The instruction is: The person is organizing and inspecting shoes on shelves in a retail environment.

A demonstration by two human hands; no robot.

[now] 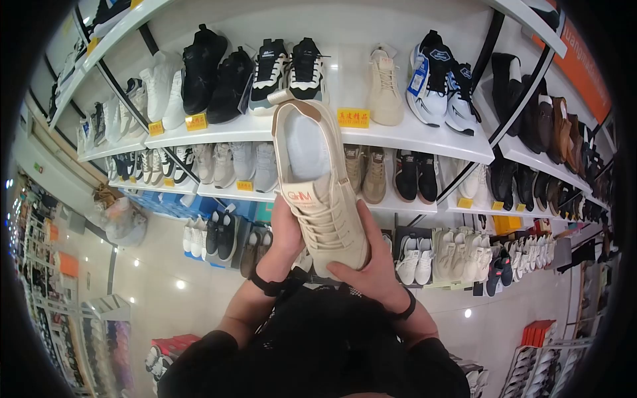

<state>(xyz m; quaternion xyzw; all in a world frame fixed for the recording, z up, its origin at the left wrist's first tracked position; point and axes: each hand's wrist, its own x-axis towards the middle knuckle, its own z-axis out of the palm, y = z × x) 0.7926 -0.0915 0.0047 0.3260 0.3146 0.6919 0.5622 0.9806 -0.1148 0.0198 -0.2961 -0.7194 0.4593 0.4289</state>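
Beige shoe (322, 205) was held up in both hands, in front of the shelf (398, 136).
Sole was out of sight, most left fingers hidden behind shoe, tiny tongue print unreadable. Left hand (285, 229): grip pressed to shoe's side. Right hand (375, 255): grip pinched toe end, thumb on top. Forearms (249, 304) angled inward.

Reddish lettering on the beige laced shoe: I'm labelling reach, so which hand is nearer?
Left: the left hand is beside the lettering; the right hand is lower, by the toe.
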